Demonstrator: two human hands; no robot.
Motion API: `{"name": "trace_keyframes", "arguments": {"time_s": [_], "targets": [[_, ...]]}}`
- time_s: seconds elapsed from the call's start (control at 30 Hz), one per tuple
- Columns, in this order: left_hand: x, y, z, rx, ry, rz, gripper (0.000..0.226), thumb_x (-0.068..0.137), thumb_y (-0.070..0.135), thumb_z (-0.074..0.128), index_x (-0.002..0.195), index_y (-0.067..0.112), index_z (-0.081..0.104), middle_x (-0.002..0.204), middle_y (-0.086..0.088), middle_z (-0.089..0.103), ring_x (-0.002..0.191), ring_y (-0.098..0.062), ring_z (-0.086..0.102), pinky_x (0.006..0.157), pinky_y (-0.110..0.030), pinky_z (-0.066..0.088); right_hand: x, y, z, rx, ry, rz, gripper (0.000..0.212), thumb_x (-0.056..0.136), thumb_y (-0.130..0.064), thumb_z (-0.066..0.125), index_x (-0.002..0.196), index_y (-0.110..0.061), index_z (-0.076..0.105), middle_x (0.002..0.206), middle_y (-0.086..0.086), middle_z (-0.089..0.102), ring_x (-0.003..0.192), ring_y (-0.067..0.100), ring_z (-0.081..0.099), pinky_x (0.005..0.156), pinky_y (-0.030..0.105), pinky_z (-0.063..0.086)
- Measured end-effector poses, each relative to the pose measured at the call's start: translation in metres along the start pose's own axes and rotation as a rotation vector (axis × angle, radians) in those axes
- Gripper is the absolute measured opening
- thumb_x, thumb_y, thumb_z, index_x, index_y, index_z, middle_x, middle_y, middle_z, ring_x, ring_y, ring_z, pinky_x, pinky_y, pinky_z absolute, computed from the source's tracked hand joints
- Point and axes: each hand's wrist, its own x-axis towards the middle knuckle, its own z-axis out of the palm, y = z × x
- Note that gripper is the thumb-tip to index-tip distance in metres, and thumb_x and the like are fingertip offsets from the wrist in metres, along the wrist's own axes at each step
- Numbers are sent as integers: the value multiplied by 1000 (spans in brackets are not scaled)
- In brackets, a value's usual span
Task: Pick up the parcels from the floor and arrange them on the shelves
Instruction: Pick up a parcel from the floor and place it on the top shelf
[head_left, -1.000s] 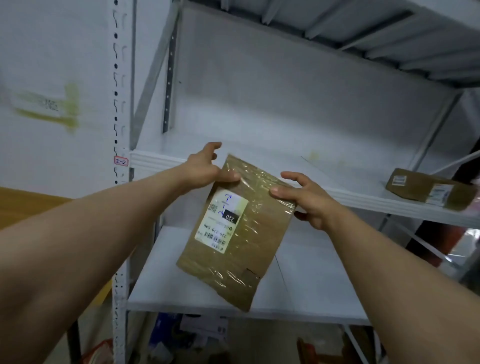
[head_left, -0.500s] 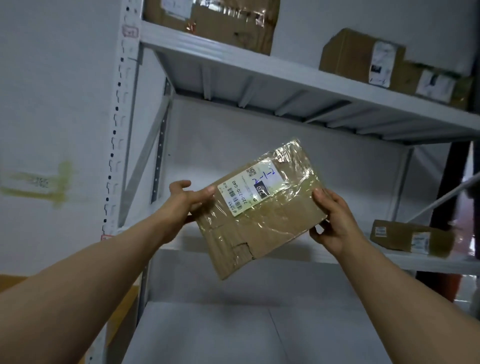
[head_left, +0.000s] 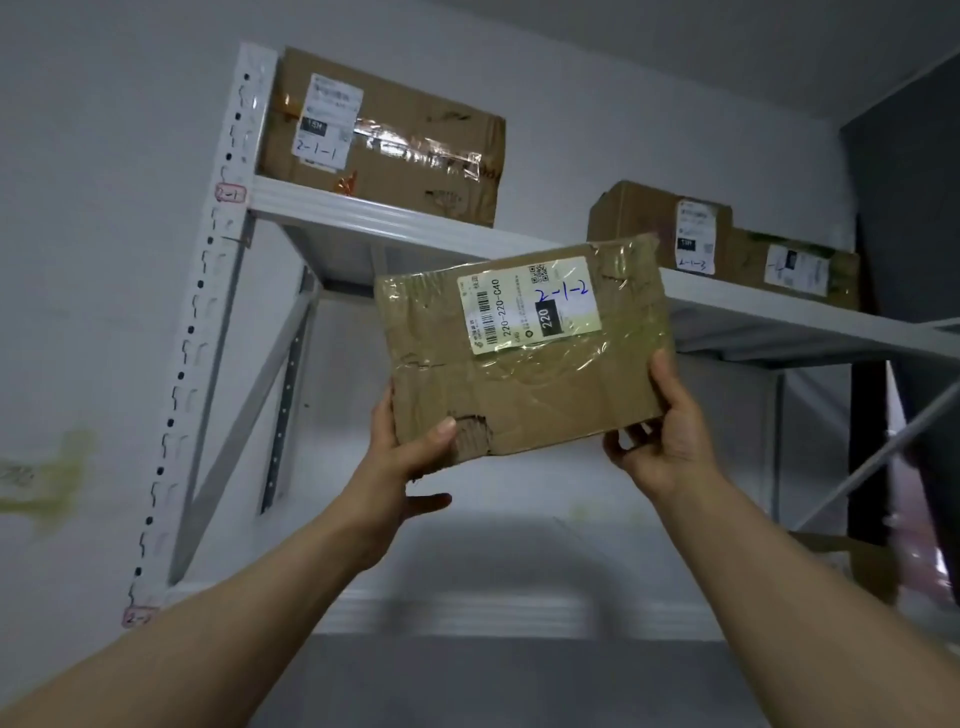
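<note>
A flat brown cardboard parcel (head_left: 524, 374) wrapped in clear tape, with a white label marked "2-1-2", is held up in front of the top shelf (head_left: 395, 221). My left hand (head_left: 400, 462) grips its lower left corner, thumb on the front. My right hand (head_left: 670, 431) grips its lower right corner. The parcel's upper edge overlaps the shelf's front rail, in the gap between the boxes standing there.
On the top shelf stand a large box (head_left: 384, 140) labelled "2-1-1" at the left, and two smaller boxes (head_left: 670, 228) (head_left: 795, 270) at the right. A white perforated upright (head_left: 208, 322) and diagonal brace run down the left. Another parcel (head_left: 852, 566) lies on the lower shelf, right.
Both hands have lifted the parcel from the middle shelf level up to the top shelf and turned it so the label reads nearly level. The view has tilted upward.
</note>
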Motion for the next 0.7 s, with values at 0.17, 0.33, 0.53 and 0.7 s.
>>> {"name": "trace_keyframes", "arguments": {"time_s": [0.17, 0.33, 0.53, 0.7], "targets": [[42, 21, 17, -152, 195, 230, 74, 73, 36, 76, 139, 35, 45, 121, 0, 69, 99, -20, 72, 72, -37, 59, 39, -8, 19, -49, -129, -58, 59, 76, -58, 75, 124, -25, 66, 108, -2, 71, 103, 20, 64, 77, 38, 53], [90, 61, 39, -178, 308, 437, 54, 76, 30, 72, 128, 24, 58, 107, -1, 74, 97, -23, 71, 75, -38, 58, 95, -39, 27, 18, -313, -121, 50, 89, -69, 52, 98, -22, 65, 102, 4, 73, 97, 23, 68, 83, 38, 54], [153, 117, 92, -153, 312, 659, 60, 75, 35, 77, 130, 20, 58, 107, -1, 74, 96, -21, 72, 70, -35, 58, 170, -79, 41, -183, -314, -368, 12, 103, -24, 46, 104, -28, 57, 109, 5, 70, 94, 17, 66, 85, 33, 51], [196, 142, 139, -180, 304, 746, 55, 81, 30, 77, 132, 20, 56, 115, -3, 73, 100, -21, 72, 73, -37, 59, 221, -91, 48, -928, -231, -739, 36, 100, -29, 45, 134, -21, 55, 135, 6, 58, 123, 25, 51, 101, 35, 38]]}}
